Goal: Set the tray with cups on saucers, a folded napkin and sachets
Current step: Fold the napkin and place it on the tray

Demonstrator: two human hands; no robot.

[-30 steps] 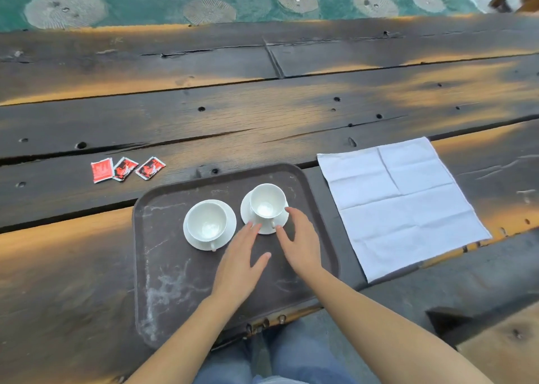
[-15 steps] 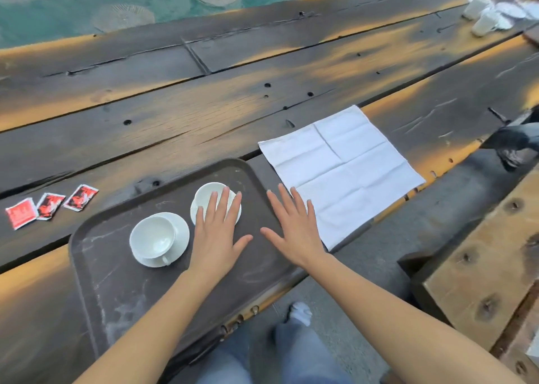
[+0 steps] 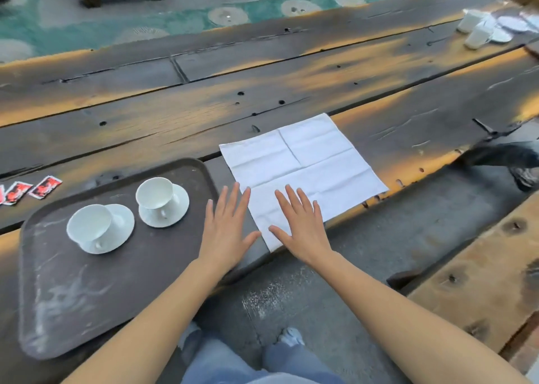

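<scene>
A dark brown tray (image 3: 73,302) lies at the table's near left. On it stand two white cups on saucers, one at the left (image 3: 90,226) and one further right (image 3: 156,192). A white napkin (image 3: 309,162) lies unfolded and flat on the table right of the tray. My left hand (image 3: 226,229) is open, fingers spread, over the tray's right rim beside the napkin's near-left corner. My right hand (image 3: 303,223) is open, palm down, over the napkin's near edge. Red sachets (image 3: 32,190) lie on the table beyond the tray's far-left corner.
More white cups (image 3: 478,31) and saucers (image 3: 513,23) stand at the table's far right. A wooden bench (image 3: 481,270) runs along the near right. My legs and a shoe show below, on grey ground.
Both hands have moved right, off the cups and tray toward the napkin. The view has swung right, so the tray sits further left in frame.
</scene>
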